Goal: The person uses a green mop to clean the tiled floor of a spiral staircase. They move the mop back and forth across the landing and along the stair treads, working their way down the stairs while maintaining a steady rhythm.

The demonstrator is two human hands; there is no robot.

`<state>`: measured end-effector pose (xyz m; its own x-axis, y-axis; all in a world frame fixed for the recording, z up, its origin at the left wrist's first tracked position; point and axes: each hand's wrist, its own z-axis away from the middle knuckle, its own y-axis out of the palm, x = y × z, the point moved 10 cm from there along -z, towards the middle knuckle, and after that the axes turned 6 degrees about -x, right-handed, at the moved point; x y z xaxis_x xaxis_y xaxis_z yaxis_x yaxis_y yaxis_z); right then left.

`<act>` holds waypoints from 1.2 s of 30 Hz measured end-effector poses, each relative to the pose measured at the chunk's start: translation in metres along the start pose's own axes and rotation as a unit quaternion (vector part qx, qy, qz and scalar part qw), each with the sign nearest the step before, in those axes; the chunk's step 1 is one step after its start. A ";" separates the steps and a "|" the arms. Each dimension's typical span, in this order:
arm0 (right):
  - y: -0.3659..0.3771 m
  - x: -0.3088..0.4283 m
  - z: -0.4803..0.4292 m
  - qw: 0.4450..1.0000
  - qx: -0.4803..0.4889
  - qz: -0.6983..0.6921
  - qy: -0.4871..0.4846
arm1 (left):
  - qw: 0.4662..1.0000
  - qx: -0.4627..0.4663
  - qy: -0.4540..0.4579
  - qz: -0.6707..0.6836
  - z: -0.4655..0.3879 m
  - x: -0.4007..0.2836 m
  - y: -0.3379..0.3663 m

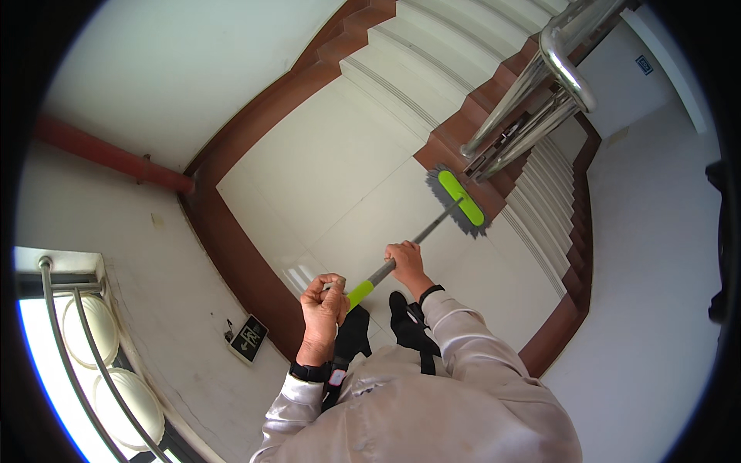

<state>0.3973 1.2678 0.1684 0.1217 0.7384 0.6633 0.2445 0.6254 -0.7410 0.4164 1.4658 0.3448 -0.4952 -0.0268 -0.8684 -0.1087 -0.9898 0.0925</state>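
Note:
A mop with a grey telescopic handle (431,227) reaches away from me across a stair landing. My left hand (322,298) is closed around the upper end of the handle, by its bright green grip (360,294). Farther down the shaft, my right hand (407,263) grips the grey section. The mop head (461,197), a green plate with a grey fringe, lies at the landing's inner edge, close to the feet of the stair railing. Its fringe overlaps the brown border and the pale floor tiles (330,168).
White stairs (417,63) rise at the top, and another flight (541,199) drops away at right. Steel railing posts (503,110) stand between them. A red pipe (116,153) meets the left corner. An exit sign (248,340) hangs on the left wall beside a barred window (87,370).

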 end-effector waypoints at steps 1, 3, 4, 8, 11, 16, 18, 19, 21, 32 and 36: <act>0.003 -0.011 0.012 0.999 0.030 0.018 0.016 | 1.000 0.009 -0.023 -0.019 -0.001 0.003 0.000; 0.005 -0.027 0.034 0.996 0.067 0.033 0.042 | 0.998 0.060 -0.036 -0.003 0.000 0.013 0.008; 0.007 -0.030 0.043 0.993 0.098 0.043 0.042 | 0.996 0.072 -0.051 -0.013 0.001 0.016 0.010; 0.028 -0.029 0.058 0.983 0.172 0.061 0.028 | 0.994 0.070 -0.086 -0.019 0.007 0.017 -0.010; 0.067 0.021 0.058 0.990 0.139 0.030 -0.015 | 0.998 0.007 -0.064 0.002 0.015 -0.007 -0.067; 0.111 0.158 0.042 0.962 0.228 -0.109 -0.107 | 0.994 -0.110 0.025 0.008 0.055 -0.065 -0.172; 0.125 0.167 0.036 0.961 0.234 -0.080 -0.122 | 0.988 -0.140 0.038 0.044 0.062 -0.075 -0.185; 0.126 0.169 0.031 0.962 0.233 -0.072 -0.126 | 0.987 -0.146 0.042 0.044 0.060 -0.075 -0.184; 0.126 0.144 0.019 0.972 0.194 -0.037 -0.126 | 0.986 -0.152 0.050 0.043 0.046 -0.072 -0.170; 0.079 0.016 -0.016 0.982 0.147 0.073 -0.098 | 0.995 -0.071 -0.012 0.072 -0.003 0.005 -0.072; 0.126 0.102 0.005 0.969 0.195 0.051 -0.142 | 0.981 -0.186 -0.011 0.058 0.033 -0.021 -0.157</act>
<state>0.4358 1.4235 0.1421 -0.1564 0.8066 0.5701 -0.1447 0.5522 -0.8210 0.4156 1.6259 0.3648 -0.5047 -0.1428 -0.8514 0.2699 -0.9629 0.0015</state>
